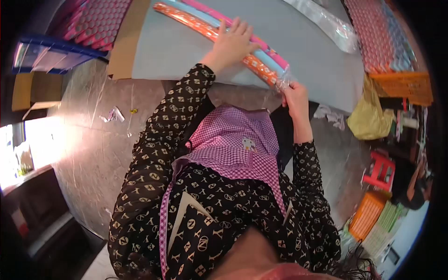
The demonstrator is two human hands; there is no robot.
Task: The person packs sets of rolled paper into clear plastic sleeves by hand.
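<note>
Three long rolls lie side by side, slanting across the grey table (322,88): an orange patterned roll (186,23), a light blue roll (270,59) and a pink roll (279,59). Clear plastic film (283,80) wraps them and bunches at their near right end. My left hand (232,43) rests on top of the rolls around their middle, palm down with the fingers apart. At the near right end my right hand (296,97) has its fingers closed on the plastic film.
Stacked pink rolls (100,23) stand at the left beside a blue crate (56,55). Clear plastic sleeves (326,23) lie at the table's back right. More rolls (380,42), an orange crate (403,87), a yellow bag (371,116) and a red stool (380,171) are at the right.
</note>
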